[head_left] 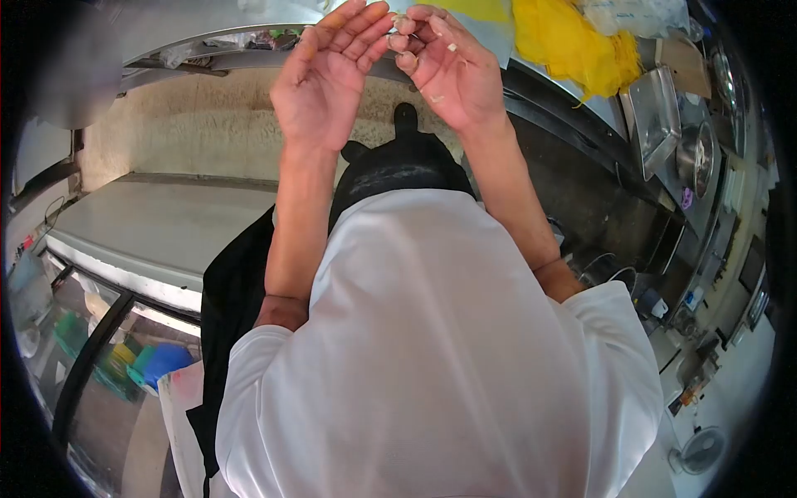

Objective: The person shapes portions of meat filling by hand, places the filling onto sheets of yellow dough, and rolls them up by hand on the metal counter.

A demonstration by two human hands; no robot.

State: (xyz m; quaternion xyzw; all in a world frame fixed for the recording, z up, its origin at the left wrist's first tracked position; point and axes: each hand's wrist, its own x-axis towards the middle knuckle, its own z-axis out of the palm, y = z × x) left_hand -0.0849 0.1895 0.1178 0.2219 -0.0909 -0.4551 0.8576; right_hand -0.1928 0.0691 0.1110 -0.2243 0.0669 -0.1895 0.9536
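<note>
Both hands are raised at the top of the view, palms turned up and side by side, their fingertips meeting or nearly so. My left hand [325, 79] is open, its fingers long and slightly bent, with no object visible in it. My right hand [455, 75] has its fingers loosely curled toward the left one but apart. Small whitish bits [452, 47] cling to its fingers and palm; what they are I cannot make out. Behind the hands runs the edge of a pale work surface [490, 37].
Yellow mesh cloth [573, 50] lies at the upper right beside a clear plastic bag [635, 15]. Metal trays [652, 116] and a steel bowl [696, 153] are farther right. A grey-white counter [166, 224] stands at the left, and a fan [699, 450] at the lower right.
</note>
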